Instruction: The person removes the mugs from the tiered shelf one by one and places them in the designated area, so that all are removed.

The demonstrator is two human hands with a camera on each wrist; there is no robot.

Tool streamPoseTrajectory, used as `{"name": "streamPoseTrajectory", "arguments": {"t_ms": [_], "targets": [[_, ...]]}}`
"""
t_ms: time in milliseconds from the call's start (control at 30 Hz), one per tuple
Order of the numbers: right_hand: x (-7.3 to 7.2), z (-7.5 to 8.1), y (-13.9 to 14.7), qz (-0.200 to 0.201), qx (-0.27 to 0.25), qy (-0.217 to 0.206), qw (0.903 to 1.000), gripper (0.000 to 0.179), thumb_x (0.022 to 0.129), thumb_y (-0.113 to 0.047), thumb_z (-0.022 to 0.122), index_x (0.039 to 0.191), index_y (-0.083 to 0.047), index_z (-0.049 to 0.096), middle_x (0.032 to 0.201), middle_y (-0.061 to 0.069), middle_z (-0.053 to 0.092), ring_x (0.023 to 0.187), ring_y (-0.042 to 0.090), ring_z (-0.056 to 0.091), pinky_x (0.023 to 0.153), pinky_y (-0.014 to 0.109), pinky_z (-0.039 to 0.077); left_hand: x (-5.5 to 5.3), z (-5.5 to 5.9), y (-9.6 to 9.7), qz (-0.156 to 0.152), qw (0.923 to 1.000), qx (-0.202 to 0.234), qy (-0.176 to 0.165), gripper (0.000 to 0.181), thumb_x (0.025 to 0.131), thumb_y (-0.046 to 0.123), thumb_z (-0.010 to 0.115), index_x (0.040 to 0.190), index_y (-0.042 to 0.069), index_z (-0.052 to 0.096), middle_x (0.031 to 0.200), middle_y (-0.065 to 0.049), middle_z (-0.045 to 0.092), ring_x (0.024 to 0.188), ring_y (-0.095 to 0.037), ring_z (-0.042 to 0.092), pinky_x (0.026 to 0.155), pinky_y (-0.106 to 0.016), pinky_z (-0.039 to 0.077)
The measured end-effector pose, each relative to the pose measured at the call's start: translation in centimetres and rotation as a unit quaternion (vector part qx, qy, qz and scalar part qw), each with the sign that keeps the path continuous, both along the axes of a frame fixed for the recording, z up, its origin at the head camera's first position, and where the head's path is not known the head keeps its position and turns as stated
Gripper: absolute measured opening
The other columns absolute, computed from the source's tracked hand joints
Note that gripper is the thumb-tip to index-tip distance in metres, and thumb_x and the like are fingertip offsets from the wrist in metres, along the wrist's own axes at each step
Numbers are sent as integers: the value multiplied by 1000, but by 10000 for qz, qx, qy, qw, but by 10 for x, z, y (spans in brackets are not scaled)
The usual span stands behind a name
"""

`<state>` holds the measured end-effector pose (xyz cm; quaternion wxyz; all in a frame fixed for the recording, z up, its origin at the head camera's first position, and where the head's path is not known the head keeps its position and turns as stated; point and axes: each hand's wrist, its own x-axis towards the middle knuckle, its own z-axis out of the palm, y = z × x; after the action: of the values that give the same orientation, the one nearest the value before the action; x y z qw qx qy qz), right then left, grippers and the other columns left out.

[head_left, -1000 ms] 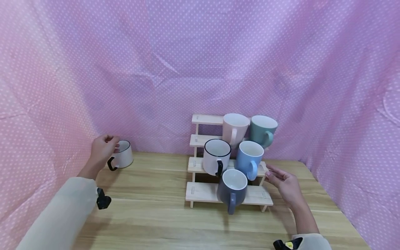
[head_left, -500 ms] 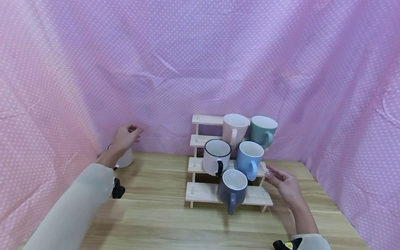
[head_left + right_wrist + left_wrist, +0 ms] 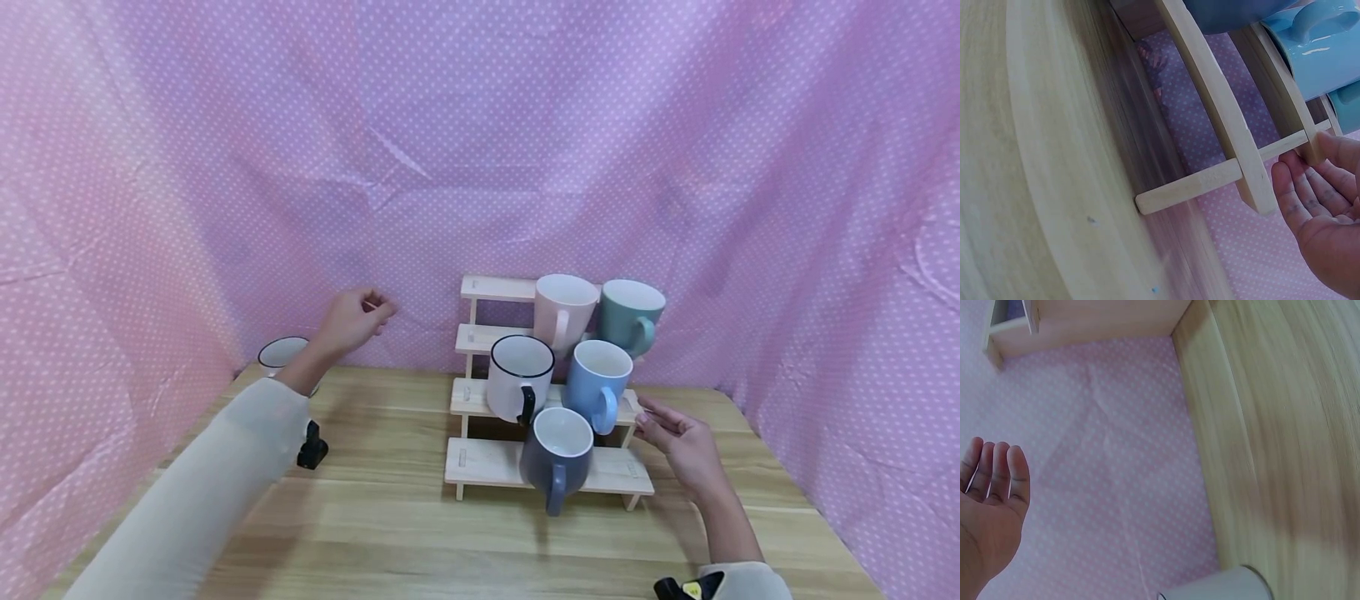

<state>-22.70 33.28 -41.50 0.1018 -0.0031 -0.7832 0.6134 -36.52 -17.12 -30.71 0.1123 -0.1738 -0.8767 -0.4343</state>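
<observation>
My left hand [image 3: 355, 321] is in the air before the back cloth, its fingers relaxed and nothing held; the left wrist view shows its palm. Below and left of it, a white mug with a black rim [image 3: 281, 351] stands on the table, partly hidden by my forearm. My right hand [image 3: 686, 446] pinches the right end of a tread on a stepped wooden rack [image 3: 480, 458], thumb above and fingers below in the right wrist view. On the rack stand a dark grey mug [image 3: 555, 467], a light blue mug [image 3: 588, 383] and another black-rimmed white mug [image 3: 506, 392].
Higher on the rack are a pale pink mug [image 3: 551, 321] and a green mug [image 3: 618, 323]. The wooden table [image 3: 375, 517] ends at a pink dotted cloth [image 3: 375, 150] hanging behind and at both sides.
My left hand has moved right and slightly up, away from the white mug on the table, which stays in place. My right hand and the rack look unchanged.
</observation>
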Motion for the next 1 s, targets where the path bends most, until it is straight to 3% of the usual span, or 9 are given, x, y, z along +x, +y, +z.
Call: {"name": "streamPoseTrajectory", "arguments": {"t_ms": [167,367,633,1000], "targets": [[1,0,-1,0,81,-44,10000,54,103,-20,65,147,6,48,117,-8,71,97,7,72,93,26,56,4,3,17,-235,9997,-36,58,33,104,34,60,118,4,65,102,-12,67,87,-24,66,77,-34,59],[1,1,0,10,112,-55,9999,53,104,-18,64,148,6,47,125,0,70,97,7,72,92,23,56,7,7,36,-529,9986,-29,84,33,104,33,60,119,4,63,107,-12,66,92,-28,65,77,-36,59],[0,0,0,54,-12,-7,10000,53,103,-16,63,147,8,46,113,-13,71,94,6,72,90,22,56,11,11,59,-732,9970,-197,153,34,101,40,63,115,9,65,108,-8,67,96,-24,62,79,-38,56],[1,2,-1,68,-15,25,10000,54,103,-16,64,147,9,45,112,-16,70,93,6,72,88,20,57,18,18,96,-1343,9900,-362,231,36,101,43,63,116,11,64,106,-3,66,97,-21,62,82,-37,55]]}}
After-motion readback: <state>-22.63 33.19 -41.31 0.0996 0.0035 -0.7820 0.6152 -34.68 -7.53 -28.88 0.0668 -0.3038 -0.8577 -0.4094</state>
